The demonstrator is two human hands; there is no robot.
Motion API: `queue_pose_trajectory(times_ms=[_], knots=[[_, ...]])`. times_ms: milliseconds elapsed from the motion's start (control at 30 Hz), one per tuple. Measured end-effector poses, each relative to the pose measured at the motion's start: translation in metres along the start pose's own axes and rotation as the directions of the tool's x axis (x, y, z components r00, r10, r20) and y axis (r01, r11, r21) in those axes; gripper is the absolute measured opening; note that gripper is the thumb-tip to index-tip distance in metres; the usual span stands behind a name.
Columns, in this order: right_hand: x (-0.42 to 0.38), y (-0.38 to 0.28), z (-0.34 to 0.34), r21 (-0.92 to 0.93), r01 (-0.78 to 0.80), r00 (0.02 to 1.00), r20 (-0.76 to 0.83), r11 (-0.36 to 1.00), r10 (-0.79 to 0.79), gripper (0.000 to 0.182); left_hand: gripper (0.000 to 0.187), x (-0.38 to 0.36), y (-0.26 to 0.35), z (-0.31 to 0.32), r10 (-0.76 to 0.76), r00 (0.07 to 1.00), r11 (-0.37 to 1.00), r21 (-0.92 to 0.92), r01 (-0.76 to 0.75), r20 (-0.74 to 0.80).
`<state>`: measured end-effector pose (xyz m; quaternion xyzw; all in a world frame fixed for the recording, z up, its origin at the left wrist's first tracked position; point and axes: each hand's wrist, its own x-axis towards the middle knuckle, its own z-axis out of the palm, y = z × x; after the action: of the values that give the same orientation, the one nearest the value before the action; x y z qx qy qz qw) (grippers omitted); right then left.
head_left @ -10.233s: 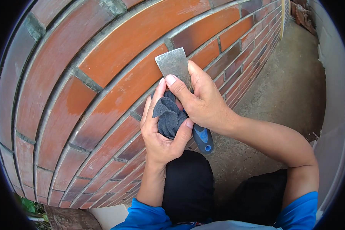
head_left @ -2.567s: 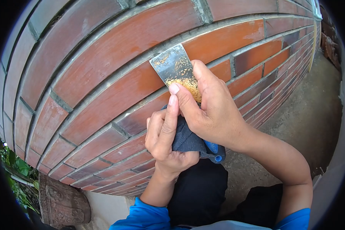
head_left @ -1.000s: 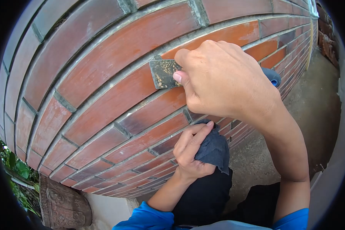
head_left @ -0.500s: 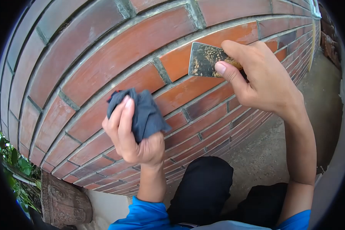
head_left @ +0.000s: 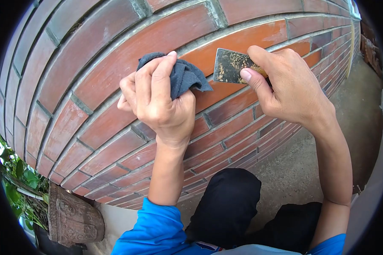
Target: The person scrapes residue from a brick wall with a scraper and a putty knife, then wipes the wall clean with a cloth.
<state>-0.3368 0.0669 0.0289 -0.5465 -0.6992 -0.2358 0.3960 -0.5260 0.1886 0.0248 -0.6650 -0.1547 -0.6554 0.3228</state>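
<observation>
A crumpled dark grey cloth (head_left: 185,76) is bunched in my left hand (head_left: 159,91), whose fingers are closed around it against the brick wall (head_left: 110,66). To the right, my right hand (head_left: 287,83) pinches a putty knife (head_left: 230,66) between thumb and fingers. Its flat metal blade points left and is flecked with tan residue; the handle is mostly hidden in my grip. Behind the blade runs a brighter orange brick (head_left: 242,38). The blade's edge and the cloth are a small gap apart.
A carved clay pot (head_left: 74,216) with green plants (head_left: 27,180) stands at lower left, near the wall's base. My dark-trousered knees (head_left: 227,199) are below my hands. Concrete floor (head_left: 293,170) extends along the wall to the right.
My left hand has moved up and slightly right along the wall with the cloth, closer to the blade. My right hand and the putty knife have hardly moved.
</observation>
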Motion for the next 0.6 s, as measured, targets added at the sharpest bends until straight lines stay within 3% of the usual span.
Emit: queue_pose_trajectory(times_ms=[33,167,267,367,467,600], knots=[[0.000,-0.001,-0.001,-0.003,0.001,1.000,-0.006,1.000,-0.001,0.020,0.046,0.000,0.002,0.001,0.012,1.000,1.000,0.002,-0.012,0.001],[-0.002,0.001,-0.004,-0.017,0.010,1.000,-0.010,1.000,-0.010,0.019,0.047,-0.028,0.016,-0.023,-0.002,0.969,0.999,0.033,-0.006,0.247],[-0.006,0.000,-0.005,-0.063,0.021,0.998,-0.051,0.998,-0.024,0.019,0.046,-0.048,0.011,-0.029,0.025,0.960,1.000,0.006,-0.028,0.278],[0.001,-0.009,-0.017,-0.076,-0.055,0.997,0.057,0.996,0.059,0.017,0.045,-0.030,0.010,-0.021,0.030,0.985,1.000,0.000,-0.031,0.168],[-0.001,-0.007,-0.010,-0.068,0.033,0.999,-0.015,0.997,-0.034,0.016,0.041,-0.009,0.006,-0.012,0.019,0.992,0.999,0.024,-0.023,0.126],[-0.006,-0.007,-0.008,-0.071,0.021,1.000,-0.004,0.997,-0.021,0.014,0.041,-0.029,0.013,-0.023,0.038,0.966,0.998,0.046,-0.051,0.255]])
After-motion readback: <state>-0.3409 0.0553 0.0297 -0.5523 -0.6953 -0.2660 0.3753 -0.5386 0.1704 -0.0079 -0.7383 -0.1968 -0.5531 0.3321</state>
